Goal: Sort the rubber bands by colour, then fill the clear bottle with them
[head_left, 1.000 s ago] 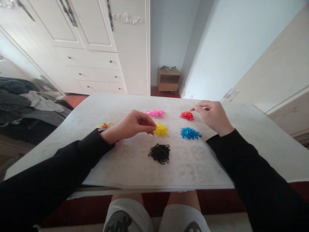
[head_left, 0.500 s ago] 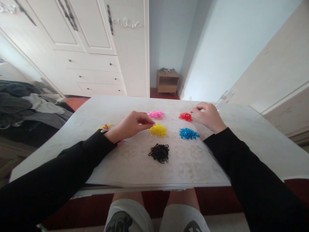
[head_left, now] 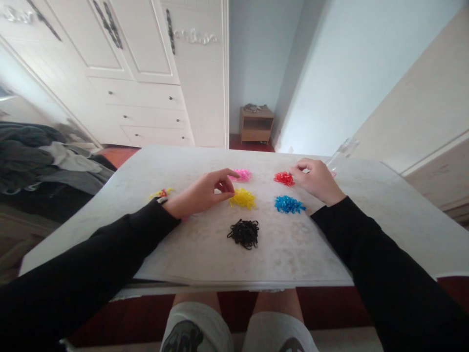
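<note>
The left hand (head_left: 205,193), forefinger lifted off its thumb, hovers beside yellow bands (head_left: 243,199); the right hand (head_left: 318,178) bunches its fingertips by red bands (head_left: 285,179). Either's hold is unclear. Beneath, a smudged white table (head_left: 293,256); beyond, a white wardrobe (head_left: 203,88) and wooden nightstand (head_left: 257,134).

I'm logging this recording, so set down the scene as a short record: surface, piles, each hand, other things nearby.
Surface: pale table
Far piles: pink pile, red pile
Middle piles: yellow pile, blue pile
Near pile: black pile
Left hand: fingertips at the yellow pile's left edge; contact and grip unclear
Right hand: fingertips at the red pile's right side; contact and grip unclear
By the left sleeve: small yellow-and-red bunch
Beyond the right hand: clear object, partly hidden
</note>
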Motion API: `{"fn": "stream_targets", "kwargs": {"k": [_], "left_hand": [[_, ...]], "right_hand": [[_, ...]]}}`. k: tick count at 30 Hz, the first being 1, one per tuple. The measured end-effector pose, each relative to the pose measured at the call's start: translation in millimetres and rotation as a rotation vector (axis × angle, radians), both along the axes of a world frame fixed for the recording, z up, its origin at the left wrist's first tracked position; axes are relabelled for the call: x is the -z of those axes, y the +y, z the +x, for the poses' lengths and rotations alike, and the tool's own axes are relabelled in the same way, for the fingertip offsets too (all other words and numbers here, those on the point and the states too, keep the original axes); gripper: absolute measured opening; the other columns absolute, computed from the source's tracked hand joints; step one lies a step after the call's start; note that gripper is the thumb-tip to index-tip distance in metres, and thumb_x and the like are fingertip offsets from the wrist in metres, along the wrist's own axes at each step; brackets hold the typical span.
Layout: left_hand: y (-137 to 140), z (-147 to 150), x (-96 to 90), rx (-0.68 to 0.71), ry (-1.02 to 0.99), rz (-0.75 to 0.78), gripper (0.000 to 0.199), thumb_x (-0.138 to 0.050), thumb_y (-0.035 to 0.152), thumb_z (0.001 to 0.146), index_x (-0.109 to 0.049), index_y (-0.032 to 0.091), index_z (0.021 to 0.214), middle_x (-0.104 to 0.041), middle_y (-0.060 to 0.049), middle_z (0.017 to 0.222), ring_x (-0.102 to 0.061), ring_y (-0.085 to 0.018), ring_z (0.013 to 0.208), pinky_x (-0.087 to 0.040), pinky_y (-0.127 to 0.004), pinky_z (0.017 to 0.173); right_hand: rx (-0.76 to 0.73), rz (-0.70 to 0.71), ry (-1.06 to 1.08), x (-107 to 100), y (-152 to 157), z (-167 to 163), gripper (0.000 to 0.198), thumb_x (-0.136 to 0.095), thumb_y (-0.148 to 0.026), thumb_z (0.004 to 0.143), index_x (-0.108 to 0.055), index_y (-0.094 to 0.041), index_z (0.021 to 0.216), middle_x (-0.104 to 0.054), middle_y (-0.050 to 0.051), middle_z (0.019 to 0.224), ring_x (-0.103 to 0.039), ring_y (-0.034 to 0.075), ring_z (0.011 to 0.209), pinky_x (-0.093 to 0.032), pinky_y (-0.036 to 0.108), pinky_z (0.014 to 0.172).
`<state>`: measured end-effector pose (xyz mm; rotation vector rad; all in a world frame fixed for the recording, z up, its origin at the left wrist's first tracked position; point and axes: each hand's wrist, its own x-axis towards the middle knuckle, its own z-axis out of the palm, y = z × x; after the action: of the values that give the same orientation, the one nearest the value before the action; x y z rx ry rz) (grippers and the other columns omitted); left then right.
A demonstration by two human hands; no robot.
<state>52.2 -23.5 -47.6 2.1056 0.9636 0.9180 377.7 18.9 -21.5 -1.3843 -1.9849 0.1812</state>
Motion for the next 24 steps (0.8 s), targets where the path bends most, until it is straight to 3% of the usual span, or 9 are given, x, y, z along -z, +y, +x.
{"fn": "stream_targets", "kwargs": {"k": [8, 19, 22, 24], "left_hand": [[-3.5, -0.4, -6.5, 0.025, -0.063, 0.029, 0.033, -0.070, 0.017, 0.081, -0.067, 0.016, 0.114, -0.071, -0.002, 0.085, -0.069, -0.012, 0.077, -0.061, -0.027, 0.078], [-3.1, 0.2, -7.6, -0.047, -0.023, 0.092, 0.018, -0.072, 0.023, 0.086, -0.072, 0.016, 0.103, -0.074, -0.002, 0.083, -0.070, -0.012, 0.076, -0.062, -0.026, 0.078], [-3.7, 0.4, -7.9, -0.042, -0.054, 0.101, 0.016, -0.073, 0.022, 0.086, -0.073, 0.015, 0.100, -0.076, -0.003, 0.084, -0.071, -0.012, 0.077, -0.062, -0.026, 0.078], [-4.6, 1.3, -8.4, -0.043, -0.060, 0.108, 0.014, -0.074, 0.022, 0.085, -0.073, 0.015, 0.098, -0.076, -0.003, 0.084, -0.071, -0.012, 0.076, -0.063, -0.026, 0.078]], "right_hand": [[-0.004, 0.009, 0.020, -2.0, -2.6, -1.8, 0.023, -0.058, -0.033, 0.082, -0.065, -0.021, 0.063, -0.073, 0.007, 0.076, -0.067, 0.023, 0.078, -0.046, 0.036, 0.078], [-0.014, 0.015, 0.015, -4.6, -7.0, -6.5, 0.022, -0.059, -0.026, 0.082, -0.063, -0.020, 0.060, -0.072, 0.005, 0.073, -0.064, 0.021, 0.074, -0.045, 0.034, 0.074], [-0.103, 0.004, 0.040, -5.4, -12.8, -13.1, 0.019, -0.062, -0.027, 0.083, -0.066, -0.019, 0.065, -0.070, 0.005, 0.076, -0.064, 0.020, 0.075, -0.046, 0.033, 0.071], [-0.248, -0.002, 0.035, -6.8, -21.0, -21.4, 0.015, -0.064, -0.027, 0.085, -0.070, -0.019, 0.073, -0.070, 0.005, 0.081, -0.064, 0.021, 0.079, -0.048, 0.035, 0.076]]}}
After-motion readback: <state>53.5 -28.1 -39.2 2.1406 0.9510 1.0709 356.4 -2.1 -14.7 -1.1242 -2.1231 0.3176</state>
